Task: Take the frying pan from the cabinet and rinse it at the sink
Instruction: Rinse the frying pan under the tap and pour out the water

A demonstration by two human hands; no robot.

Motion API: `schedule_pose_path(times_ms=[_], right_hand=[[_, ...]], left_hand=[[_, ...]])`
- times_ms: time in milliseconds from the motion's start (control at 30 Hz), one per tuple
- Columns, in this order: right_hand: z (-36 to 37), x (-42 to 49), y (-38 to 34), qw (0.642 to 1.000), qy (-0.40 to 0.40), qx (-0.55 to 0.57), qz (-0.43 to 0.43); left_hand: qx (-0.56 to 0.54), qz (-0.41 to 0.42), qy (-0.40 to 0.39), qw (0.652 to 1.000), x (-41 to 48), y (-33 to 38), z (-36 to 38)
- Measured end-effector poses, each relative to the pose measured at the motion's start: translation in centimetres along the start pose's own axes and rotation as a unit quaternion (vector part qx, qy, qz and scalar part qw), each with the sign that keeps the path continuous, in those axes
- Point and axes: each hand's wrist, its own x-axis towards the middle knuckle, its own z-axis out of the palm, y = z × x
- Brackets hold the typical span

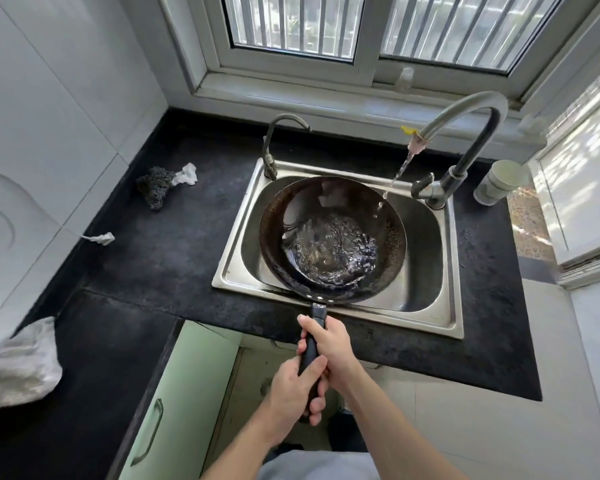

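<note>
A black speckled stone bench (pixel 160 251) wraps the corner under a white-framed barred window (pixel 326 46), and a rectangular stainless steel sink (pixel 451 271) is set into it. Over the basin sits the round, dark, rust-stained frying pan (pixel 388 237), rippling water pooled in its bottom. A tall curved grey steel tap (pixel 478 112) sends a thin stream of water (pixel 395 178) onto the pan's far rim. A pale green cabinet door (pixel 174 403) stands open below. The right hand (pixel 329 344) has its grip clenched on the pan's black handle (pixel 310 351) nearer the pan; the left hand (pixel 291 389) clenches the handle's end. A grey wire scourer (pixel 155 185) lies on the bench, left of the sink.
</note>
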Motion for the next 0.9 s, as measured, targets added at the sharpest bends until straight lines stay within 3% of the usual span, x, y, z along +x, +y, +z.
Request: schedule_pose_path(times_ms=[167,333,667,900], right_hand=[[1.5,-1.5,0.6,0.998,-0.028,-0.038,-0.050],[1.5,-2.4,0.6,0.995,-0.003,-0.068,-0.079],[-1.9,-1.5,0.1,0.999,0.027,-0.030,-0.024],[-2.4,0.9,-1.3,0.997,-0.009,-0.066,-0.032]], left_hand=[[0.012,-0.017,-0.011,1.000,-1.3,-0.5,-2.1],[-0.045,-0.055,-0.061,0.996,-1.5,-0.3,-2.4],[-0.012,-0.049,-0.022,0.998,0.3,-0.3,1.0],[-0.010,-0.039,0.019,0.999,1.7,0.8,2.0]])
